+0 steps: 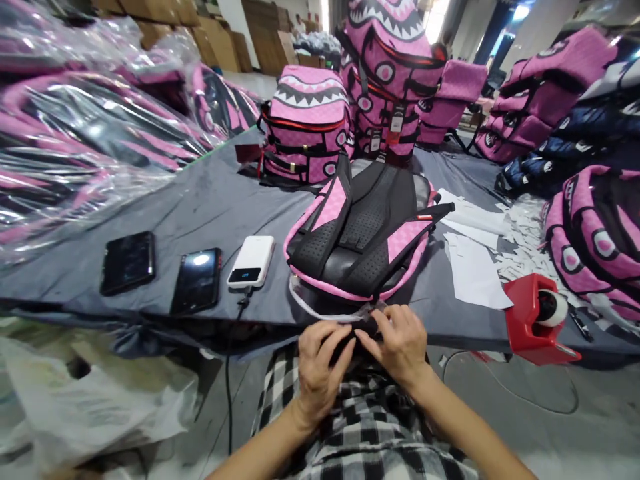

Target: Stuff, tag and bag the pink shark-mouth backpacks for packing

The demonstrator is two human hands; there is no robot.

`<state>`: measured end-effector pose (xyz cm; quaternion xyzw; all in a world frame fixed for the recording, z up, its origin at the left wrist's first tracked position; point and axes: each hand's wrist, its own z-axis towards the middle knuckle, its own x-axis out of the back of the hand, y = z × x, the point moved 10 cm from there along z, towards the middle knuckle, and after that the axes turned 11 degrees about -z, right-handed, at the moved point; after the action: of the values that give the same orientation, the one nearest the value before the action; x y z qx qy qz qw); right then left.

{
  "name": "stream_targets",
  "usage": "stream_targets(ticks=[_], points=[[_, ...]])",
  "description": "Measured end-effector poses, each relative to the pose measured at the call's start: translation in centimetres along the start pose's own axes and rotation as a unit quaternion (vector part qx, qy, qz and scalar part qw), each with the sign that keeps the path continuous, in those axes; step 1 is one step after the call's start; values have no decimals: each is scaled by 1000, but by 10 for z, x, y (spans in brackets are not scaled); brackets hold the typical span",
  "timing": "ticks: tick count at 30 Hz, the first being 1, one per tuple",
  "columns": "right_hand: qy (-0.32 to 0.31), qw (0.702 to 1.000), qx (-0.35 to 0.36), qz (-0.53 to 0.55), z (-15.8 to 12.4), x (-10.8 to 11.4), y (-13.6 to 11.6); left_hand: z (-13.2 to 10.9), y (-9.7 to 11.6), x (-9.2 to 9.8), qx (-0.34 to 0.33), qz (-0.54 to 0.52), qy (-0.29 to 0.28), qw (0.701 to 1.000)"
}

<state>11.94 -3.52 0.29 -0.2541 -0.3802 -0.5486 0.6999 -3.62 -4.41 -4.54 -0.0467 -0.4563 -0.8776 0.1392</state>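
Observation:
A pink and black backpack lies on the table with its padded back and shoulder straps facing up. At the table's front edge, just below the backpack, my left hand and my right hand are close together. Both have their fingers closed on a black strap, mostly hidden by the fingers. Whether it joins the backpack I cannot tell. A whitish clear plastic strip curves along the backpack's near edge towards my hands.
Left of the backpack lie a white power bank with a cable, a phone and a black device. A red tape dispenser and white papers lie right. Pink backpacks stand behind; plastic-wrapped ones fill the left.

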Motion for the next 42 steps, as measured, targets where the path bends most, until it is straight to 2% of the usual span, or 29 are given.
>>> stream_targets(ticks=[2, 4, 6, 9, 17, 22, 23, 25, 27, 29, 31, 33, 35, 37, 39, 42], points=[[-2, 999, -15, -51, 1, -10, -9, 18, 12, -2, -88, 104, -27, 990], [-6, 998, -33, -56, 2, -18, -8, 32, 14, -16, -124, 147, -80, 978], [-9, 998, -41, -39, 1, -22, -3, 38, 14, -26, -146, 146, -109, 972], [-16, 998, -50, -24, -1, -19, 6, 41, 13, -29, -145, 103, -106, 978], [27, 997, -67, -39, 8, -9, 7, 47, 3, -30, -76, -15, -114, 991], [93, 992, -77, -31, 7, 1, 10, 44, -18, -24, 39, -38, -79, 995], [112, 991, -66, -24, 4, 6, 8, 44, -21, -24, 63, -43, -75, 994], [125, 992, 4, -3, -1, 12, -4, 46, -26, -24, 100, -55, -71, 991], [103, 990, 94, 15, -7, 8, -21, 49, -27, -25, 120, -63, -69, 988], [76, 988, 135, 16, -10, 0, -30, 52, -25, -25, 117, -57, -68, 989], [72, 989, 128, 1, -9, -7, -31, 52, -17, -20, 74, -34, -58, 995], [72, 989, 129, -14, -5, -12, -31, 46, 0, -10, -27, 6, -43, 999], [74, 987, 140, -26, -1, -16, -34, 31, 21, -4, -155, 72, -46, 984], [90, 983, 155, -31, 1, -15, -36, 14, 29, -8, -243, 147, -73, 956], [111, 980, 164, -30, 4, -13, -38, 6, 26, -16, -274, 202, -96, 935], [117, 977, 175, -25, 8, -12, -35, 8, 28, -26, -300, 226, -107, 921]])
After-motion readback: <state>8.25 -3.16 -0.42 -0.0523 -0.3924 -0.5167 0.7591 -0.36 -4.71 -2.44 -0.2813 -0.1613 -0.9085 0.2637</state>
